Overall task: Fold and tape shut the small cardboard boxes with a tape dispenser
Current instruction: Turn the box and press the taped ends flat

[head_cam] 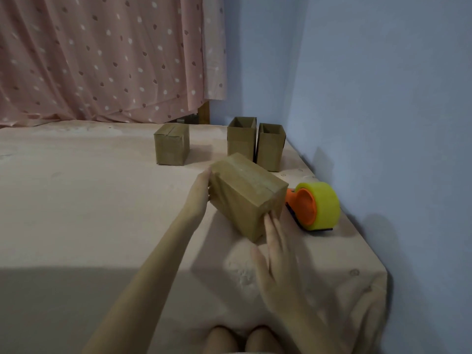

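Observation:
A closed cardboard box point(246, 194) lies tilted on the bed in the middle of the view. My left hand point(200, 194) holds its far left end, fingers wrapped behind it. The straight fingers of my right hand point(277, 254) touch the box's near right corner; that hand is blurred. An orange tape dispenser point(315, 205) with a yellow roll rests just right of the box. Farther back stand a taped box point(172, 144) and two open boxes point(242, 139) point(270, 146) side by side.
All of this sits on a bed with a pale pink sheet point(89, 200). A blue wall point(383, 111) runs along the right edge, and a dotted pink curtain point(102, 60) hangs at the back. My knees point(245, 338) show at the bottom.

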A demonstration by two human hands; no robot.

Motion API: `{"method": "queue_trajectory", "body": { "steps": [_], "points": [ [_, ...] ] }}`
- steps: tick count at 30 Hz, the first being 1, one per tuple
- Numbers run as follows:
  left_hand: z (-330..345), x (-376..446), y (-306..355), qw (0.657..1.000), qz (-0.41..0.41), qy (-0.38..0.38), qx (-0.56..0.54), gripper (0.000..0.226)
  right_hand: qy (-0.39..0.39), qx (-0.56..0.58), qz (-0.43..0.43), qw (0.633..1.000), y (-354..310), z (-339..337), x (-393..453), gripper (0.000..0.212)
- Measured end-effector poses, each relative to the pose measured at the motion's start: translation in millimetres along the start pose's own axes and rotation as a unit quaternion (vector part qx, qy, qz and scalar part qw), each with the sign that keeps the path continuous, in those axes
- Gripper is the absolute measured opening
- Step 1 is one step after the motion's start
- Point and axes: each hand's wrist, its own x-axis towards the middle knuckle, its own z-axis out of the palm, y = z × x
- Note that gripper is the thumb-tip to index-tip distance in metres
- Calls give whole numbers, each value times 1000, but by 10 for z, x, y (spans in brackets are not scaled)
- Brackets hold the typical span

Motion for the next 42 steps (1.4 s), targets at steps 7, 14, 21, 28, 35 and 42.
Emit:
{"method": "queue_trajectory", "body": {
  "steps": [7, 14, 21, 28, 35, 42],
  "points": [
    [225, 230, -110, 998, -43, -55, -10, 43, 2, -128, -80, 989, 87, 175, -192, 60],
    [273, 244, -235, 998, -56, -29, -23, 62, 130, -1, -57, 990, 203, -68, 13, 44],
    [175, -411, -408, 999, 43, -1, 28, 63, 28, 205, 119, 971, 390, -113, 358, 60],
    [290, -641, -441, 994, 90, -67, 8, 61, 24, 231, 86, 969, 211, -57, 292, 48],
    [266, -534, -518, 993, 89, -45, 57, 79, 89, 62, 41, 993, 225, -141, 225, 52],
    [298, -551, -550, 994, 89, -40, 56, 85, 284, -61, 94, 952, 521, -790, 270, 52]
  ]
}}
